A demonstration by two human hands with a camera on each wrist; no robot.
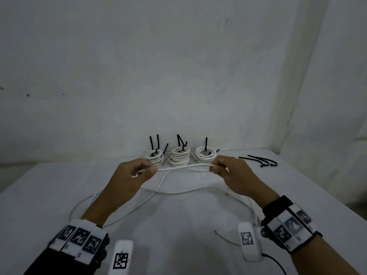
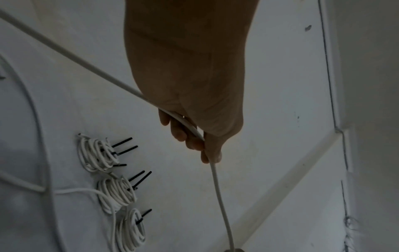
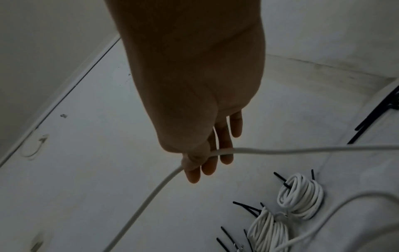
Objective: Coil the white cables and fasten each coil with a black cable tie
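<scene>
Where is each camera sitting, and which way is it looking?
Head: on the person's head, looking down at both hands, left hand and right hand, stretching a white cable.
Left wrist: looks along the left hand to the fingers.
Right wrist: looks along the right hand.
All views share the tied coils on the table.

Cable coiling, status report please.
Left hand and right hand both pinch one loose cable, stretched between them. Three tied coils behind. Spare ties far right. Nothing blocking.
</scene>
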